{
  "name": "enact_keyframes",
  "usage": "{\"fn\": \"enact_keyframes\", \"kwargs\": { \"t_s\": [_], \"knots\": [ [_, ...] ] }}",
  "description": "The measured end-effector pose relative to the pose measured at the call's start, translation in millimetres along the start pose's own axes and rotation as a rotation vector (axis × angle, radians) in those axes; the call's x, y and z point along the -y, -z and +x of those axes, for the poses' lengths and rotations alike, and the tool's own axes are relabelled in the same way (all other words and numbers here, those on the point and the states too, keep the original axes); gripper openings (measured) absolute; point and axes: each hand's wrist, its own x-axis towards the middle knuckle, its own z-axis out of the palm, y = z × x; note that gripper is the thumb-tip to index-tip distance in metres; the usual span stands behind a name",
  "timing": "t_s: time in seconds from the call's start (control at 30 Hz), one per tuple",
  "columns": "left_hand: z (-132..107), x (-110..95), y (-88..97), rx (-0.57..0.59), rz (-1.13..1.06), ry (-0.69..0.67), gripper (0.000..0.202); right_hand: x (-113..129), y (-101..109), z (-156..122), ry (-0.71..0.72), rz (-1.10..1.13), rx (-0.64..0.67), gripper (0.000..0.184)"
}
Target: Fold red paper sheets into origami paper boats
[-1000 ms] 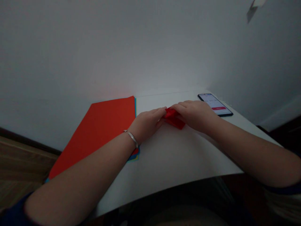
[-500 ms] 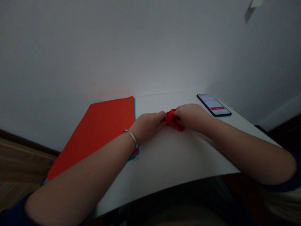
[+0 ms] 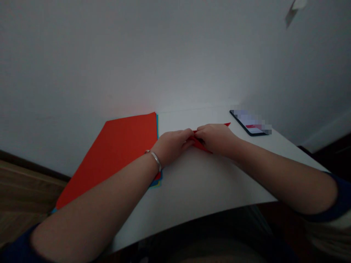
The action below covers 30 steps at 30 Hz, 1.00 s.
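A small folded piece of red paper (image 3: 202,145) lies low over the white table, with both hands on it. My left hand (image 3: 173,147), a silver bangle at its wrist, pinches the paper's left end between thumb and fingers. On the other end, my right hand (image 3: 216,138) is closed with its fingertips near the left thumb, covering much of the paper. One pointed red tip shows beyond the right knuckles, and a red edge runs out below the fingers. The exact shape of the folds is hidden.
A stack of coloured paper (image 3: 117,146), orange-red on top with blue and yellow edges below, lies at the left under my left forearm. A phone (image 3: 248,122) rests at the table's right. The white table (image 3: 197,190) meets a grey wall (image 3: 175,54) behind.
My right hand has shifted slightly left, closer to my left hand. A pointed red tip now shows past its knuckles. My left hand has hardly moved.
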Motion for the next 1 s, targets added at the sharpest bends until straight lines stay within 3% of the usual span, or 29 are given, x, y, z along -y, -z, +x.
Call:
{"fn": "enact_keyframes", "kwargs": {
  "t_s": [0.2, 0.33, 0.5, 0.63, 0.83, 1.0],
  "knots": [
    [-1, 3, 1.0, -0.067, 0.210, 0.045, 0.031, -7, 5, 0, -0.040, -0.004, 0.068, 0.030],
    [-2, 6, -0.9, -0.090, 0.204, 0.029, 0.031, -17, 16, -2, -0.145, -0.066, 0.206, 0.020],
    [-1, 8, -3.2, -0.114, 0.154, 0.021, 0.028, -19, 23, -6, -0.185, -0.120, 0.317, 0.023],
    [-1, 12, -4.3, -0.118, 0.100, 0.044, 0.025, -21, 24, -8, -0.131, -0.061, 0.246, 0.024],
    [-4, 16, -2.9, -0.099, 0.065, 0.010, 0.032, -37, 27, -16, -0.085, 0.112, -0.009, 0.027],
    [-5, 16, 1.0, -0.138, 0.215, -0.125, 0.034, -47, 23, -21, -0.048, -0.039, 0.005, 0.018]
  ]
}}
